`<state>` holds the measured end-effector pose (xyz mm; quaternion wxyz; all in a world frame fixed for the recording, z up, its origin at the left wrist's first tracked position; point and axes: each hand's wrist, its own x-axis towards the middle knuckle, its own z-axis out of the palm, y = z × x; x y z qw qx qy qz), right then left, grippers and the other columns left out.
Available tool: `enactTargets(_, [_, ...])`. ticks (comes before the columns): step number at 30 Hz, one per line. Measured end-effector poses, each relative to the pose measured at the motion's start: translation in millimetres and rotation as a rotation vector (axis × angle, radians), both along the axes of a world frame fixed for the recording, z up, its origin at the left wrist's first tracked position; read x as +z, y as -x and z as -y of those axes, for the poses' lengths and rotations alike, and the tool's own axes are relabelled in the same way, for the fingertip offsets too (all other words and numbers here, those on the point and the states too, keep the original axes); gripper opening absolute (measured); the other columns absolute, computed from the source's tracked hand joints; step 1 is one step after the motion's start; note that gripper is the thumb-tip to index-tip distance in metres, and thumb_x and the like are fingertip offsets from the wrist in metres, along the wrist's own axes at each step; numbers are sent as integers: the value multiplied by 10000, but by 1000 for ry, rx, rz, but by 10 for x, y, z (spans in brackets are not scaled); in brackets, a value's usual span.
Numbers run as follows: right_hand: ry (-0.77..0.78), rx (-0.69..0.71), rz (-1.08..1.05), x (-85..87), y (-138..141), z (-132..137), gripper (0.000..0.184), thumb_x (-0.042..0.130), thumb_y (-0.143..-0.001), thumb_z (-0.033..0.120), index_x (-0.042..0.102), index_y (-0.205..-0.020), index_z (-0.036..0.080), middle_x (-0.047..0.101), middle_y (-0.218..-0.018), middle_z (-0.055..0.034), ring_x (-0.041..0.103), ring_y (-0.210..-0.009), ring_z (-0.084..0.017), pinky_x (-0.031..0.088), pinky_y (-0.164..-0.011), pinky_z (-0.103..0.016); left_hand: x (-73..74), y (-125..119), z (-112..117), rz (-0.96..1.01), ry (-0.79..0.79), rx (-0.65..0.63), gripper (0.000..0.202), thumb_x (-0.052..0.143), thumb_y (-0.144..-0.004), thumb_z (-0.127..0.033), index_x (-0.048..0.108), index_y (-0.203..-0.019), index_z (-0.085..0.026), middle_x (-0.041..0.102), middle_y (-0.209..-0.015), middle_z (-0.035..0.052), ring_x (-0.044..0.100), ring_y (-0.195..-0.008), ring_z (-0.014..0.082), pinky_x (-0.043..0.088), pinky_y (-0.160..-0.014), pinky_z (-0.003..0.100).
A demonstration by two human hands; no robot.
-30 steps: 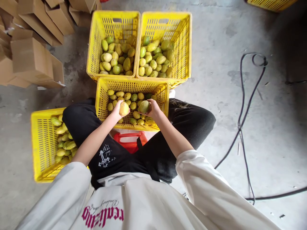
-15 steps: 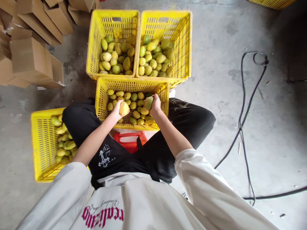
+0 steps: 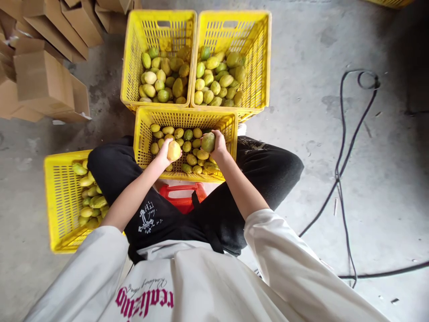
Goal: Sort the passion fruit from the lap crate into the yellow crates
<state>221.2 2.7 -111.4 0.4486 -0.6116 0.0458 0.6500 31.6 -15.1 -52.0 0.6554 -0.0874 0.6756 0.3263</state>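
Note:
A yellow mango (image 3: pixel 174 151) rests in my left hand (image 3: pixel 164 154), the fingers curled round it from below. In my right hand (image 3: pixel 219 144) is a greener mango (image 3: pixel 208 141), gripped from its right side. Both hands are over a yellow plastic crate (image 3: pixel 185 112) between my knees, and the two fruits are apart. Several yellow and green mangoes (image 3: pixel 191 159) lie on the bottom of this crate. Parts of my fingers are hidden behind the fruit.
Two yellow crates (image 3: pixel 124 58) (image 3: pixel 268 58) with more mangoes stand just beyond. Another crate (image 3: pixel 62 201) of mangoes is by my left leg. Cardboard boxes (image 3: pixel 43 82) are piled at upper left. A black cable (image 3: pixel 343 120) loops across the floor at right. A red plastic object (image 3: pixel 182 205) shows between my legs.
Both hands keep hold of the same mangoes in nearly the same place. The mango in my right hand looks slightly turned. The whole view has shifted a little.

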Motion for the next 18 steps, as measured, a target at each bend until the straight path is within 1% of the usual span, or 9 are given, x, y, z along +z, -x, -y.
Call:
enactTargets(2, [-33,21,1,-25,-19,-2,281,622,-1212,459,776,-1072,271,765,-779,-44,842,-850,-297,799,-775,-424,-18,3,-2,11,3,7,462,592,-1356,-461,639,-947,-251,677,-716,-21,678,-561,147,590,-553,209])
enactTargets(4, [-67,37,3,-51,-42,3,286,636,-1205,476,748,-1036,275,794,-854,-63,860,-908,-302,814,-843,-441,-50,10,-3,21,5,25,425,619,-1338,-456,652,-968,-251,680,-721,-23,680,-566,150,587,-548,210])
enactTargets(6, [-87,35,14,-81,-60,13,296,627,-1200,441,703,-964,280,796,-891,-75,873,-956,-297,816,-900,-435,-93,21,-4,33,6,50,374,670,-1313,-446,667,-993,-252,687,-737,-22,684,-569,155,582,-541,212])
enactTargets(8, [-92,35,40,-119,-64,25,286,664,-1167,417,676,-914,286,776,-873,-64,878,-980,-293,814,-926,-422,-135,31,-3,44,2,71,341,709,-1295,-438,673,-1008,-256,688,-754,-22,682,-563,161,581,-537,219])
enactTargets(11, [-122,30,84,-180,-43,35,273,745,-1107,458,687,-902,288,755,-826,-40,877,-988,-303,813,-916,-426,-177,38,-3,49,-10,70,326,707,-1290,-437,670,-1017,-261,687,-770,-21,681,-559,165,599,-547,230])
enactTargets(13, [-144,8,107,-207,-25,30,276,746,-1095,476,698,-899,288,745,-792,-32,874,-982,-303,809,-890,-417,-189,39,-4,51,-11,60,320,694,-1291,-442,665,-1028,-264,684,-767,-24,682,-563,166,607,-553,229])
enactTargets(15, [-143,-17,120,-209,-13,19,272,724,-1099,444,694,-878,288,727,-750,-26,870,-959,-292,801,-862,-392,-197,38,-6,55,-9,55,316,691,-1290,-447,661,-1032,-266,676,-754,-29,676,-564,166,606,-550,225])
enactTargets(18, [-114,-39,115,-160,-8,6,287,688,-1115,378,666,-843,289,697,-695,-17,858,-895,-272,786,-816,-355,-209,43,-7,49,-9,50,334,686,-1294,-440,657,-1013,-261,673,-750,-26,677,-559,163,593,-539,217])
